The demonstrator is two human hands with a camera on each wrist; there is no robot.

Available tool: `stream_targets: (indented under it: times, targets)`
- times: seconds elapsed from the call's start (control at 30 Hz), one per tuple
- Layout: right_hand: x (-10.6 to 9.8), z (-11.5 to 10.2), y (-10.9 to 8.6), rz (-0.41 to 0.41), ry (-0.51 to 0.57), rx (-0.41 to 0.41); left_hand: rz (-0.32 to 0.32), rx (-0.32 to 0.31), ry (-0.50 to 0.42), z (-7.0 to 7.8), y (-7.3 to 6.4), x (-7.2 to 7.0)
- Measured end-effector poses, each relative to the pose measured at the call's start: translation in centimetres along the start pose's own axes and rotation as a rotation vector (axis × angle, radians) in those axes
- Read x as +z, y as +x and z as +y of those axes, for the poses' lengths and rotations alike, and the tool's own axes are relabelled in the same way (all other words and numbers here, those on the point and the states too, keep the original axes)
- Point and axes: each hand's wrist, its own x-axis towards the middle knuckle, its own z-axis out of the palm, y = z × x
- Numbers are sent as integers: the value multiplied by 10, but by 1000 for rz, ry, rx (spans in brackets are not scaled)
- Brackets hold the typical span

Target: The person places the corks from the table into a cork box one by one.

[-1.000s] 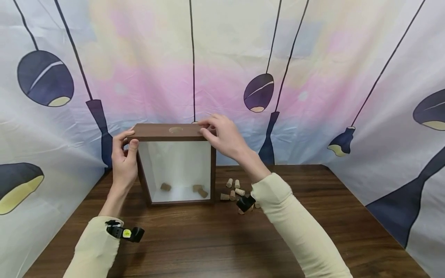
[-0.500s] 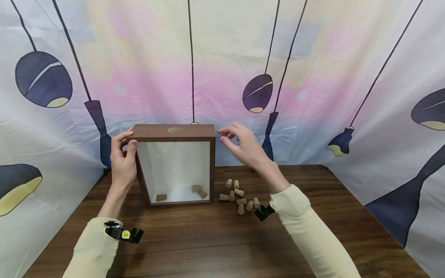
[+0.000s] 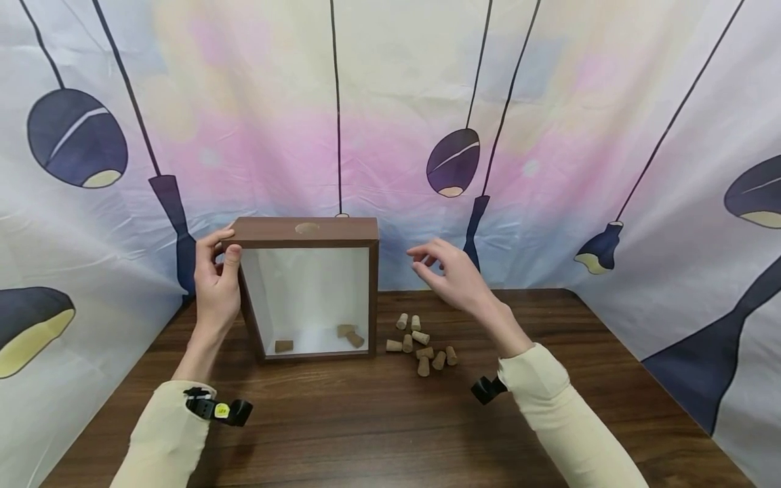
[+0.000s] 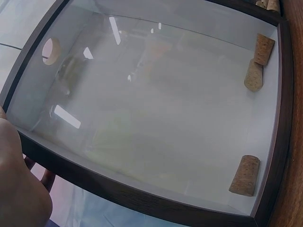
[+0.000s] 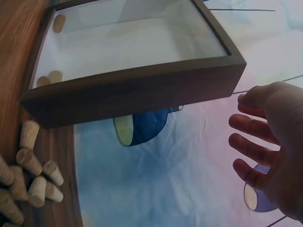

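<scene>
A dark brown wooden shadow box with a see-through front and white inside stands upright on the table. My left hand grips its upper left corner, thumb on the front edge and fingers at the side. A round hole pierces the top board, as the left wrist view shows. Three corks lie on the box's floor: one cork at the left and two touching corks at the other end. Off to the box's right, my right hand hovers with relaxed, slightly bent fingers and holds nothing.
Several loose corks lie in a cluster on the brown wood-grain table, just right of the box. A printed fabric backdrop with hanging lamp shapes rises behind the table and on both sides.
My right hand has left the box's top, moving right and down. Inside, the left cork has dropped and settled flat on the floor. My left hand keeps its grip on the corner.
</scene>
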Motion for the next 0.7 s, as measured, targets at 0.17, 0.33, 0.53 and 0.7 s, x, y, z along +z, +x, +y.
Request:
stream_targets:
  times: [0.17,0.33,0.53,0.7]
  targets:
    - [1,10,-13,-18,5,18,3,2,-4,-1,0,0]
    - [3,18,-25,-26,8,24,3,6,7,-2,1,0]
    - [4,26,-38,-42,8,48,-2,23,8,-2,1,1]
    - [7,33,-49,-56,-20,56,-3,19,4,-2,1,1]
